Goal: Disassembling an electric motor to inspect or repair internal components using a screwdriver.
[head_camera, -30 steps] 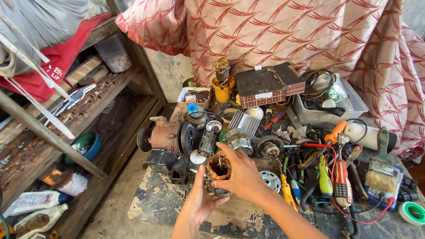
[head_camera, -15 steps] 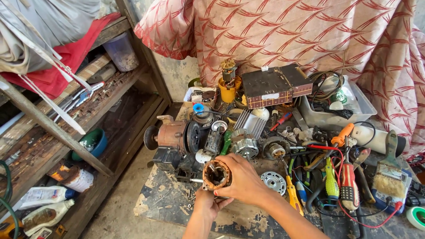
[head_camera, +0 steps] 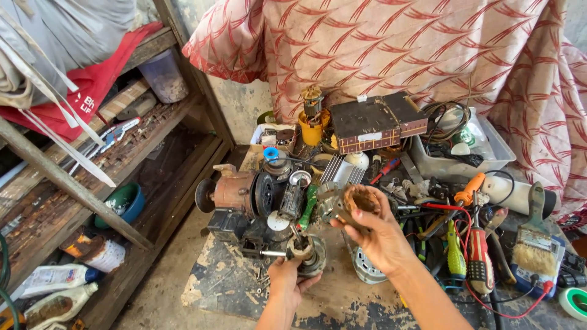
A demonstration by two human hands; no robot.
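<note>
My right hand (head_camera: 378,232) holds up a rusty ring-shaped motor stator (head_camera: 362,201) with copper windings, lifted above the worn board (head_camera: 232,287). My left hand (head_camera: 287,282) rests low on the board and grips a small motor rotor (head_camera: 302,247) with a thin shaft, sitting on a round metal end cap (head_camera: 315,264). Just behind it stands a brown motor (head_camera: 238,194) with a black wheel on its left end.
Screwdrivers (head_camera: 480,256), a paintbrush (head_camera: 535,235), red wires and loose motor parts crowd the right side. A grey tray (head_camera: 489,157) and a dark box (head_camera: 376,122) stand at the back under a red patterned cloth. Wooden shelves (head_camera: 92,201) with bottles and a bowl rise at left.
My right hand lifted the stator up and to the right, off the rotor. My left hand stayed low, now holding the exposed rotor on the end cap.
</note>
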